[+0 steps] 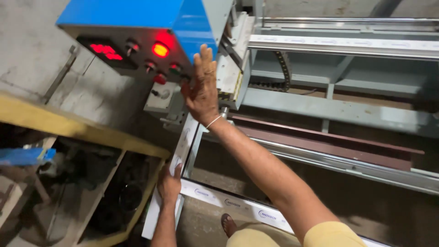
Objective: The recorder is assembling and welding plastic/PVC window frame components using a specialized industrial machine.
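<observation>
My right hand [201, 89] is raised with fingers spread, its fingertips at the lower right corner of a blue control box [137, 18] that has a red lit display [106, 51], a glowing red lamp [160, 49] and small knobs. A thin white band sits on that wrist. My left hand [169, 185] rests lower down on the corner of a white window frame [219, 199], gripping its upright side bar. The frame's other bar runs right along the floor past my sandalled foot [228, 225].
A grey machine bed [338, 110] with a long white profile [347, 45] clamped on top fills the right. A brown rail [329, 142] lies below it. A yellow wooden shelf [68, 126] with dark clutter stands at left, against a concrete wall.
</observation>
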